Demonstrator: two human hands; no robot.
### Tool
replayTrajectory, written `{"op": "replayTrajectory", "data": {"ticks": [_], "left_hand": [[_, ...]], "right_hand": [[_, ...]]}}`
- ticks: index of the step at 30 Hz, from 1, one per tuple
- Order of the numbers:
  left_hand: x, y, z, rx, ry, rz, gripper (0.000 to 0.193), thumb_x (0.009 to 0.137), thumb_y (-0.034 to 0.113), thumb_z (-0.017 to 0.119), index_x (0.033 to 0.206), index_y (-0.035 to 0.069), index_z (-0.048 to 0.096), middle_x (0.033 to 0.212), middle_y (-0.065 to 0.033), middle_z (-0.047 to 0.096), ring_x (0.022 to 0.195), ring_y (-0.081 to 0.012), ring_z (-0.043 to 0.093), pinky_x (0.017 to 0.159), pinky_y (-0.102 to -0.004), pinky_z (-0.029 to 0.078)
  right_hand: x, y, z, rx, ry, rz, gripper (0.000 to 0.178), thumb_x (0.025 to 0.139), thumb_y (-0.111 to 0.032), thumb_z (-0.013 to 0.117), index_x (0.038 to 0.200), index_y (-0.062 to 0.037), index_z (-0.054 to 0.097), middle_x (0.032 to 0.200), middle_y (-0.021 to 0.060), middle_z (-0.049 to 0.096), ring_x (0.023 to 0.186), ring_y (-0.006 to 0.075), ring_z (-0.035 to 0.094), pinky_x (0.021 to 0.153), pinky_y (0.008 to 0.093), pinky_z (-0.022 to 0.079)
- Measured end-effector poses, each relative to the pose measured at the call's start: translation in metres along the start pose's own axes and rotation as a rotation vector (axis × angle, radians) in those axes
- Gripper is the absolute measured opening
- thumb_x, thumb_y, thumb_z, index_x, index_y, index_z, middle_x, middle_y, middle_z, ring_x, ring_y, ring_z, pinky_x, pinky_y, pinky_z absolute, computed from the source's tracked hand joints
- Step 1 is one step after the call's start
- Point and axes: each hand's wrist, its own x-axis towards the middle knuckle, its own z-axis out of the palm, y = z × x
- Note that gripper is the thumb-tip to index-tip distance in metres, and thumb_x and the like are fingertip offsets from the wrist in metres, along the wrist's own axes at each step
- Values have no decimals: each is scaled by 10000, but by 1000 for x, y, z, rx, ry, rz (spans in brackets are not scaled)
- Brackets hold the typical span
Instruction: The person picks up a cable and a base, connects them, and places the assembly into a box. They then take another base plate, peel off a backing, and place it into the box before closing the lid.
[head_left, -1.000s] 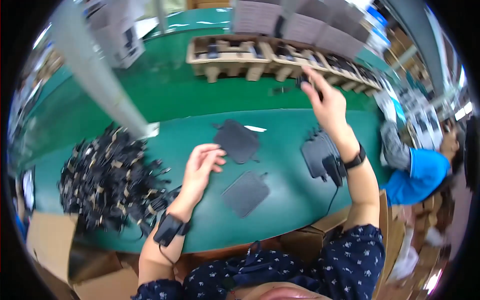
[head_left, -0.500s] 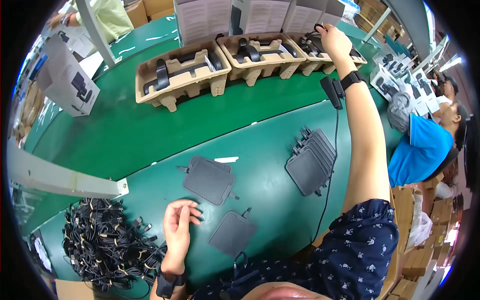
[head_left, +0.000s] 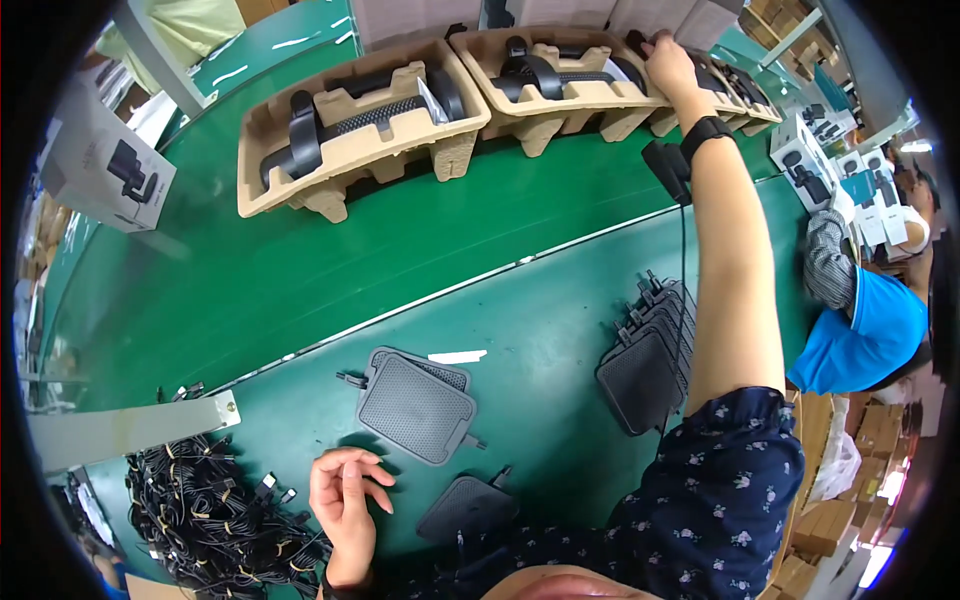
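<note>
My right hand is stretched far out over the row of moulded pulp trays, where the second and third trays meet. Its fingers are closed around something dark, too small and far to make out. Black device parts lie in the nearest pulp tray and in the second tray. My left hand hovers low over the workbench with loosely curled, parted fingers and nothing in it. Close to it lie two overlapping grey textured panels and a single grey panel. Several more panels are fanned out below my right forearm.
A heap of bundled black cables covers the bench's left corner, beside a pale metal bracket. A printed white box stands at the far left. Rightward, a person in a blue shirt sits by more boxes.
The whole view has shifted, so the trays look larger and nearer. My right hand has moved left along the trays, from the third toward the second. My left hand stays near the panels.
</note>
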Motion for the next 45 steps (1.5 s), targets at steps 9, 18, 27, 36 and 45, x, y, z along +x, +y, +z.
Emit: {"op": "replayTrajectory", "data": {"ticks": [9,18,27,36,45], "left_hand": [[-2,-2,5,136,21,52,127,946,112,424,984,-3,463,847,-113,552,579,-115,543,371,-163,384],[3,-6,-1,85,-71,41,132,940,62,425,1024,-13,492,873,-111,566,612,-115,560,427,-181,429],[7,-16,6,7,-129,66,135,938,54,430,1038,-1,503,851,-73,561,629,-85,540,452,-178,428],[4,-12,4,9,-169,124,124,934,44,434,1010,9,526,818,-61,562,613,-73,536,476,-175,418],[6,-12,5,56,-247,172,121,922,34,452,1001,-8,533,826,-60,569,642,-78,536,525,-196,446]], "right_hand": [[-24,-54,-56,-184,-165,40,266,805,-273,545,845,-49,682,868,220,633,845,363,611,765,415,482],[14,29,5,-268,-133,-102,231,826,-160,465,857,-7,637,860,200,641,801,338,625,706,422,494],[-64,-62,-89,-250,-3,-108,295,721,-141,564,1003,-55,554,965,179,549,909,337,526,759,429,437],[-280,-244,-198,347,-654,-796,698,746,-625,505,1020,16,461,819,194,596,660,321,623,575,373,506],[-290,-235,-189,458,-860,-603,579,730,-449,683,1042,-5,479,823,160,624,763,297,621,676,369,494]]}}
